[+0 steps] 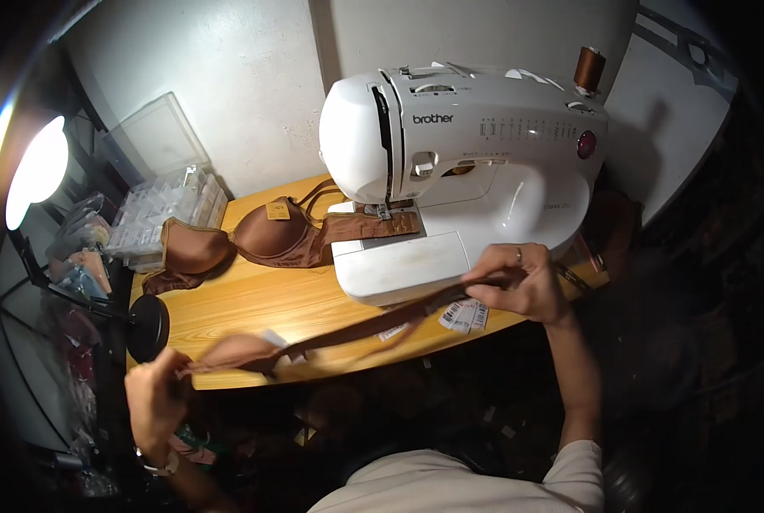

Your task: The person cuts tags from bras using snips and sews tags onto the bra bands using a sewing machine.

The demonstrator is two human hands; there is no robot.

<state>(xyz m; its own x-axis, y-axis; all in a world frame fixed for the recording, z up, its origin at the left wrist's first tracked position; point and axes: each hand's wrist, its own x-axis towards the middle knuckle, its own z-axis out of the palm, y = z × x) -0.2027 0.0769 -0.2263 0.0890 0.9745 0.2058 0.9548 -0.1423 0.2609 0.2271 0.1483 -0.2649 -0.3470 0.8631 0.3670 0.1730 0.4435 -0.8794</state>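
A brown bra (356, 327) is stretched out above the front edge of the wooden table, slightly blurred. My left hand (155, 398) pinches its cup end at the lower left. Its band end is held between the fingers of my right hand (519, 282), in front of the sewing machine. A second brown bra (271, 231) with a yellow tag lies on the table, its band reaching under the presser foot of the white sewing machine (502, 128).
A clear plastic box (168, 214) stands at the back left, beside a lit lamp (36, 175) with a round black base. White labels (463, 316) lie near the table's (228, 312) front edge. A brown thread spool (589, 68) tops the machine.
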